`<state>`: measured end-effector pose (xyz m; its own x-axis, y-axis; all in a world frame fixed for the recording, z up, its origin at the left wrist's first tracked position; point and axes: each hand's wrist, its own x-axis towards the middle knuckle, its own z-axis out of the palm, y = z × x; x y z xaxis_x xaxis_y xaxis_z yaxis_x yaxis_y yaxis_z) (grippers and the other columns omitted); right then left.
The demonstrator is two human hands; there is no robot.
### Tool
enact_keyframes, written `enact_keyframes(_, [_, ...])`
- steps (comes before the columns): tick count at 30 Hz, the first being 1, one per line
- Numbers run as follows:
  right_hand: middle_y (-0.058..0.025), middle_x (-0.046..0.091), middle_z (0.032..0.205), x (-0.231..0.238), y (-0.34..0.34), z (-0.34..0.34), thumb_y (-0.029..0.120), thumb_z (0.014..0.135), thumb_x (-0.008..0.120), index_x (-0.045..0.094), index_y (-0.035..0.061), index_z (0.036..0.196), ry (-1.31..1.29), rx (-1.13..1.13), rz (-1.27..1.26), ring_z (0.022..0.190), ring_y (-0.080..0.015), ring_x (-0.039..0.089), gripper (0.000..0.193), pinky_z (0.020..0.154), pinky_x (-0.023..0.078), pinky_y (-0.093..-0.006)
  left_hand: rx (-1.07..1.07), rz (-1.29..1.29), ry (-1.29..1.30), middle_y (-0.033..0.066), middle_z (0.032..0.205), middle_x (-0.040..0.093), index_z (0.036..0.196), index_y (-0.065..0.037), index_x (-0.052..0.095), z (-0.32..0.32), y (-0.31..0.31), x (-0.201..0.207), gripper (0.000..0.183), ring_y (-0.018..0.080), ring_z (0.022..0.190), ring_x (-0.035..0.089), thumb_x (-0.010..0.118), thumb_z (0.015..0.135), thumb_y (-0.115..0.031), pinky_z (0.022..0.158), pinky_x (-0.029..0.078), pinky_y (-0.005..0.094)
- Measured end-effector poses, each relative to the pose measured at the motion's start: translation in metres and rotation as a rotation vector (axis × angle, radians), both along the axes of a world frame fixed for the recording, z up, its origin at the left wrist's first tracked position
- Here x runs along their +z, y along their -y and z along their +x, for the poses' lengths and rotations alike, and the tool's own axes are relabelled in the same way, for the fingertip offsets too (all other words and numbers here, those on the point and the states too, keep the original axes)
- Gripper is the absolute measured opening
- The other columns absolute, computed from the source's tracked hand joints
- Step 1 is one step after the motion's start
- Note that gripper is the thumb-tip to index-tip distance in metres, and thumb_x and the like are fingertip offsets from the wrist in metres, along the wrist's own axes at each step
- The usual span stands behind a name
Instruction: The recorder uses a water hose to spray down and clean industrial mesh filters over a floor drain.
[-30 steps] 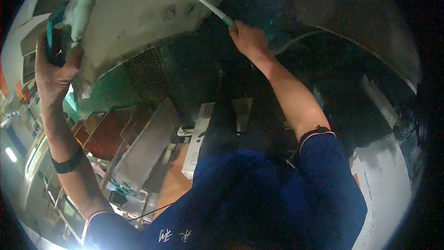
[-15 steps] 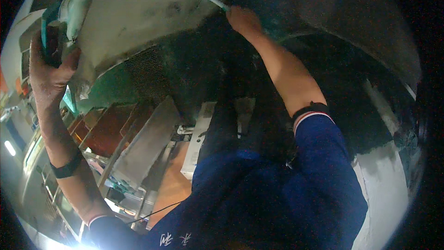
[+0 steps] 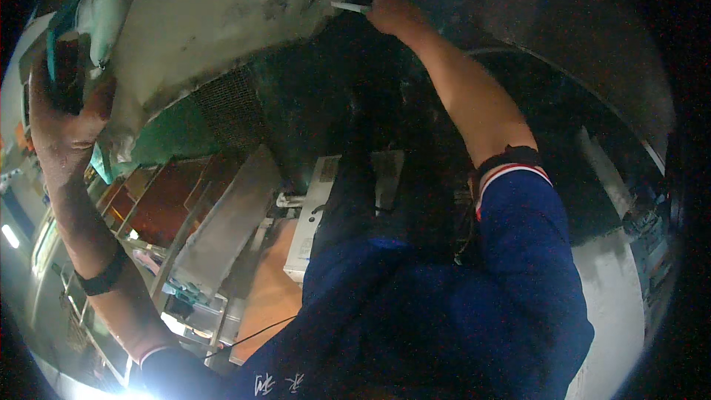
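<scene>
My right hand (image 3: 398, 16) is raised at the top middle, its fingers closed round a slim pale stick-like tool (image 3: 348, 7). The tool's free end points left, at the right edge of a large beige sheet-like surface (image 3: 215, 22) with dark smudges. At the far left my left hand (image 3: 70, 122) curls round a dark object (image 3: 68, 74) with a teal edge; its kind cannot be made out. Beside that hand hangs a long pale green rounded piece (image 3: 111, 11), against the beige surface. The fingertips of the left hand are partly hidden.
Below the beige surface is a dark mesh panel (image 3: 226, 107). A white box (image 3: 311, 226) stands near my body, beside an orange-brown board (image 3: 270, 289). Metal racks with reddish-brown panels (image 3: 174, 204) and a grey board (image 3: 226, 222) stand at lower left. A thin black cable (image 3: 259, 332) runs there.
My right hand has shifted slightly right, and the tool has turned from a slant to nearly level. My left hand and the dark object appear a little farther left and lower.
</scene>
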<state>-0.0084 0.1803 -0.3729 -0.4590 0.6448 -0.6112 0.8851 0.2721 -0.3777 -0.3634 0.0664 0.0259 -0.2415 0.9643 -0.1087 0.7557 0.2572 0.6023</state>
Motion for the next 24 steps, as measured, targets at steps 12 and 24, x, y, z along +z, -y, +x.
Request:
enact_keyframes(12, [-0.0190,0.072,0.112,-0.069,0.015,-0.054,0.024,0.092,0.051,0.073,0.0074,0.114,0.044,-0.092,-0.025,0.101,-0.0391,0.070,0.035,0.090,0.055,-0.0509,0.123,-0.026,-0.244,0.0242,0.146,0.048,0.152,0.003,0.030,-0.051,0.033,0.008,0.091,0.0317,0.136,0.049,0.078,0.075,-0.005,0.110,0.042,0.0416])
enact_keyframes(24, [-0.0179,0.070,0.119,-0.119,0.026,-0.070,0.022,0.092,0.053,0.072,0.0052,0.115,-0.031,-0.169,-0.077,0.108,-0.0394,0.068,0.034,0.090,0.055,-0.0505,-0.032,-0.010,-0.395,0.0210,0.155,0.038,0.152,0.006,0.027,-0.043,0.034,0.022,0.091,0.0310,0.145,0.036,0.078,0.078,-0.010,0.121,0.024,0.0414])
